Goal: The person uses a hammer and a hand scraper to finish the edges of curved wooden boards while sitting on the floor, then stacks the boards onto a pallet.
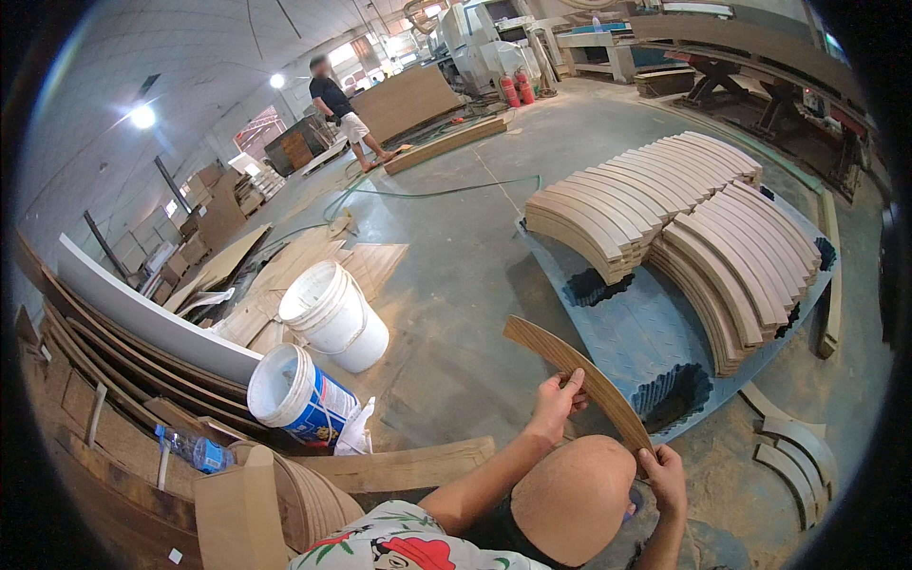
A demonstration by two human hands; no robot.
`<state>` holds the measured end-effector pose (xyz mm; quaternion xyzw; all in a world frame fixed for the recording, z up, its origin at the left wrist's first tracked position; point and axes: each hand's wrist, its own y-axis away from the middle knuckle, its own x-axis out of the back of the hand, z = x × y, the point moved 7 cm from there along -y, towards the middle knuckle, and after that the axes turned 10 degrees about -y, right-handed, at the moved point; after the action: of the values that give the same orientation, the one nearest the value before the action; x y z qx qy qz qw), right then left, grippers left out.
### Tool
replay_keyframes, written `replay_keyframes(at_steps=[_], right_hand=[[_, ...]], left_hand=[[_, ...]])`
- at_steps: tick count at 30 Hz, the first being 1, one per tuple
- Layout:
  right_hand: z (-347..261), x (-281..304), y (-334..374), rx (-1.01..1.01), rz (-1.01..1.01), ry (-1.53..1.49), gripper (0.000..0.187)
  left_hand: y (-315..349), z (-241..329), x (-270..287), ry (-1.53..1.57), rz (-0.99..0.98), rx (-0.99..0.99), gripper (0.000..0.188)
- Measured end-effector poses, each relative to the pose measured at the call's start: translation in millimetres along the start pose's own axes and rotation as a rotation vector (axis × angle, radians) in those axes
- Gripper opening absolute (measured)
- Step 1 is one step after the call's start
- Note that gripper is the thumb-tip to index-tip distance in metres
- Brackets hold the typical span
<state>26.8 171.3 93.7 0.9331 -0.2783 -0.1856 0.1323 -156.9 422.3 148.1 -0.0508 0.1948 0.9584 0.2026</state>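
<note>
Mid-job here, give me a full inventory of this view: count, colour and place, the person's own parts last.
curved wood strip: one, brown, in both hands
stacked curved pieces: two groups, pale brown, on the pallet
pallet: one, blue, right
loose curved pieces: several, pale, floor, lower right
white bucket: one, left of centre
blue-and-white bucket: one, nearer the person
bottle: one, clear and blue, lower left
wood sheets: several, tan, floor, left
hose: green, mid-floor, length count unclear
fire extinguishers: two, red, background
standing person: one, dark top, pale shorts, background
left hand: one, bare, strip's middle
right hand: one, bare, strip's near end
</note>
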Motion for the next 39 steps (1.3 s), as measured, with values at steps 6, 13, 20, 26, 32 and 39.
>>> replay_keyframes(at_steps=[6,13,20,26,32,39], right_hand=[[7,2,-1,0.029,0.039,-0.039,0.028],[3,1,2,-0.020,-0.020,0.020,0.029],[-5,-5,5,-0.037,-0.034,0.089,0.024],[7,1,1,-0.031,-0.034,-0.019,0.024],[5,5,2,-0.046,-0.029,0.052,0.023],[3,3,-1,0.009,0.038,0.076,0.024]], left_hand=[[1,-2,0,0.023,-0.005,0.021,0.034],[10,13,-2,-0.007,0.012,-0.001,0.034],[3,-2,8,-0.028,0.005,0.047,0.038],[3,-5,7,0.001,0.007,0.062,0.034],[10,2,0,-0.016,-0.005,0.053,0.034],[-4,7,-4,-0.022,-0.078,0.038,0.038]])
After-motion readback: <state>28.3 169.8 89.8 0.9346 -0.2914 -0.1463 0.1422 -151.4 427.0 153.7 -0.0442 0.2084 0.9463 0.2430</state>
